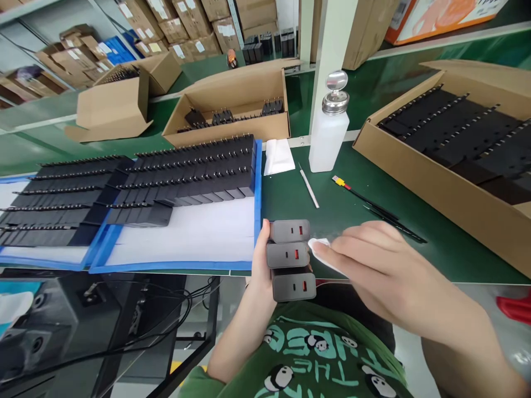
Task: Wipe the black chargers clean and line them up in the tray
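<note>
Three dark grey charger blocks (pixel 286 255) are stacked in my left hand (pixel 260 258), whose fingers wrap round their left side. Their port faces, each with a small black slot and a red port, point up towards me. My right hand (pixel 369 260) pinches a folded white wipe (pixel 327 257) just right of the chargers, close to the middle one. Left of my hands, rows of black chargers (pixel 194 171) with metal prongs stand on a blue-edged white tray (pixel 224 237). A second tray (pixel 50 257) beside it holds more of them.
A white pump bottle (pixel 329 130), a white cloth (pixel 279 156), a thin white stick (pixel 308 187), a USB cable (pixel 365 200) and black tweezers (pixel 398 224) lie ahead. Cardboard boxes of chargers stand at the back (pixel 236 94) and right (pixel 440 188).
</note>
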### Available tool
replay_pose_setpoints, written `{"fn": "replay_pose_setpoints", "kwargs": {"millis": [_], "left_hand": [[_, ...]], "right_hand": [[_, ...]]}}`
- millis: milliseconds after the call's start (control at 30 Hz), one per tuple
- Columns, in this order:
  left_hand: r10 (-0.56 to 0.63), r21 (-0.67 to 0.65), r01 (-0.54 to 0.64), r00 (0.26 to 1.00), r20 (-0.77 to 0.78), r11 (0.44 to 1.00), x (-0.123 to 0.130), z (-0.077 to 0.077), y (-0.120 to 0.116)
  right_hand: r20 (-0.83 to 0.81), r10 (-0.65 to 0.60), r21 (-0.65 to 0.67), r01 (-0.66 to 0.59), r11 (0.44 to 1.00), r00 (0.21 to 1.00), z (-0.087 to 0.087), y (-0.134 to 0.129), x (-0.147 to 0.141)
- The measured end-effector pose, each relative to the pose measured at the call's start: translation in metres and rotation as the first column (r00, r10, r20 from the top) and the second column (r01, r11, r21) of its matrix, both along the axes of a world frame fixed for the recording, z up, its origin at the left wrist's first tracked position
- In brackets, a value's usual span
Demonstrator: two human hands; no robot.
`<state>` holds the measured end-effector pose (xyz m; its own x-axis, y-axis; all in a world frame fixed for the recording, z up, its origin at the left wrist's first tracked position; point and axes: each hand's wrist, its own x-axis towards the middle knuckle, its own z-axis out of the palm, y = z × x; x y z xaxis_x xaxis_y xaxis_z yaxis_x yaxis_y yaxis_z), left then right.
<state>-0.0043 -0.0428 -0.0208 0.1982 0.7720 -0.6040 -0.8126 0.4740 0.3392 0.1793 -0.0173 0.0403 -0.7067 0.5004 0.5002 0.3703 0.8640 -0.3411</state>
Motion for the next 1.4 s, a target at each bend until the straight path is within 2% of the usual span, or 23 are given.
{"fn": "replay_pose_setpoints", "kwargs": {"millis": [67, 167, 300, 367, 500, 700, 833, 1000, 1200, 1400], "left_hand": [[-0.004, -0.009, 0.005, 1.0, 0.012, 1.0, 0.002, 0.005, 0.001], [-0.033, -0.015, 0.033, 0.999, 0.04, 0.999, 0.003, 0.009, 0.006], [-0.016, 0.006, 0.016, 0.999, 0.051, 1.0, 0.0, 0.008, 0.013], [-0.005, 0.023, 0.004, 0.999, 0.033, 1.0, 0.0, 0.01, 0.014], [0.034, 0.047, -0.034, 0.999, -0.015, 0.998, 0.006, 0.018, 0.015], [0.061, 0.007, -0.061, 0.998, -0.005, 0.998, 0.012, 0.018, 0.022], [0.077, -0.011, -0.077, 0.997, -0.02, 0.997, 0.018, 0.018, 0.024], [0.057, 0.025, -0.055, 0.995, -0.076, 0.998, 0.021, 0.018, 0.022], [0.109, -0.029, -0.11, 0.993, -0.048, 0.993, 0.021, 0.022, 0.019], [0.108, -0.023, -0.109, 0.994, -0.025, 0.994, 0.02, 0.026, 0.021]], "right_hand": [[-0.046, 0.004, 0.044, -0.002, 0.999, 0.999, -0.001, -0.011, -0.005], [-0.048, 0.013, 0.192, -0.003, 0.981, 0.999, -0.012, -0.03, -0.01], [-0.006, -0.213, 0.311, 0.204, 0.928, 0.977, -0.027, -0.038, 0.0], [-0.042, -0.237, 0.281, 0.239, 0.93, 0.971, -0.027, -0.04, -0.001], [-0.122, -0.115, 0.222, 0.14, 0.965, 0.986, -0.027, -0.049, -0.017], [-0.13, -0.273, 0.307, 0.301, 0.903, 0.953, -0.039, -0.045, -0.005], [-0.169, -0.195, 0.27, 0.236, 0.933, 0.966, -0.035, -0.045, -0.011], [-0.2, -0.228, 0.271, 0.277, 0.922, 0.953, -0.04, -0.048, -0.014], [-0.152, -0.172, 0.264, 0.208, 0.942, 0.973, -0.039, -0.043, -0.009], [-0.153, -0.209, 0.342, 0.25, 0.906, 0.966, -0.038, -0.036, -0.001]]}}
